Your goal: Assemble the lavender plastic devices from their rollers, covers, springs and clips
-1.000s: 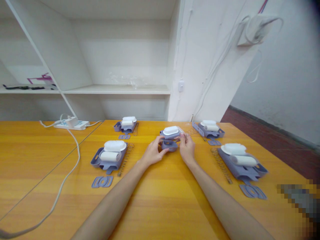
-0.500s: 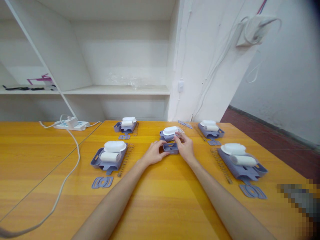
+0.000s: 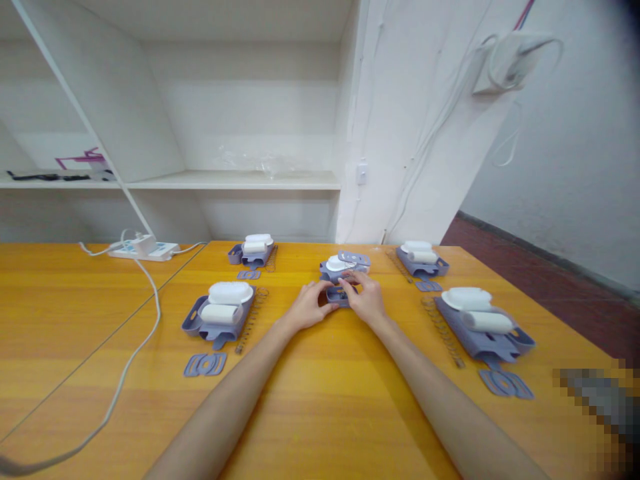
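My left hand [image 3: 313,307] is closed around the left end of a small purple-grey oval plastic cup [image 3: 338,303] on the table, its thumb along the front. My right hand [image 3: 367,297] has its fingertips pinched at the cup's opening, and a thin wire coil spring [image 3: 356,273] runs out above them. Just behind, a flat purple-grey plate [image 3: 354,257] with cut-outs overlaps a white oval part [image 3: 336,264]. Under that white part lies a purple-grey holder [image 3: 326,272]. The fingers partly cover the inside of the cup.
Similar sets of parts lie around: left holder [image 3: 220,330], far-left white part [image 3: 259,239], far-right holder [image 3: 425,268], and right holder [image 3: 495,347] near the table's edge. Springs and flat rings lie beside them. A power strip [image 3: 160,252] and white cable [image 3: 150,283] are at left.
My right hand has shifted its fingertips to the left, to the cup's opening. The flat plate and spring have moved from the table behind toward the cup. My left hand stays on the cup.
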### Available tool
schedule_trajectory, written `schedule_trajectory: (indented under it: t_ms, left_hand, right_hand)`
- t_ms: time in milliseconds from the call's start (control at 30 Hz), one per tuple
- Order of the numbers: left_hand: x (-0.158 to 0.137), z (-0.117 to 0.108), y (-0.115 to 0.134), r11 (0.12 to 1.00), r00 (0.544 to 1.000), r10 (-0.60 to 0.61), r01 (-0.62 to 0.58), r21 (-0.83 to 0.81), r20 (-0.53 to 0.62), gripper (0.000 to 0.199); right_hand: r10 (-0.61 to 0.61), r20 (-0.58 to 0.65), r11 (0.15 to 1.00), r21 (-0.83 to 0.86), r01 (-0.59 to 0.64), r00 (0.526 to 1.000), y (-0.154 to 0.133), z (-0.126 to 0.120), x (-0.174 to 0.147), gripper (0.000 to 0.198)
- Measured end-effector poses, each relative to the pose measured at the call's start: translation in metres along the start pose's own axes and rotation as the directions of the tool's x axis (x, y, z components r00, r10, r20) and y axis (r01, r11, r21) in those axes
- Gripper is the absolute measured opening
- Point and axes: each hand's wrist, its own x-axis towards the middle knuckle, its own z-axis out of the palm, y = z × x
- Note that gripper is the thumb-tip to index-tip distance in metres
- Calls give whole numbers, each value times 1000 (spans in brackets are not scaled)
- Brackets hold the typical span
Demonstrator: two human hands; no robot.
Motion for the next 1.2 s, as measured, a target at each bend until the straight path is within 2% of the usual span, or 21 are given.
schedule_trajectory:
  t_ms: [367, 733, 1200]
  left_hand:
    - [0, -2, 2, 1000, 1000, 10, -11, -20, -10, 42]
    - [0, 1, -1, 999, 1000, -2, 1, -51, -10, 43]
    - [0, -2, 1, 998, 1000, 4, -5, -68, -12, 42]
  right_hand:
    - [-33, 47, 998, -49, 36, 998, 4, 3, -3, 19]
    - [34, 134, 999, 25, -37, 990, 8, 5, -2, 17]
    - [-39, 9, 999, -13, 40, 999, 0, 3, -4, 24]
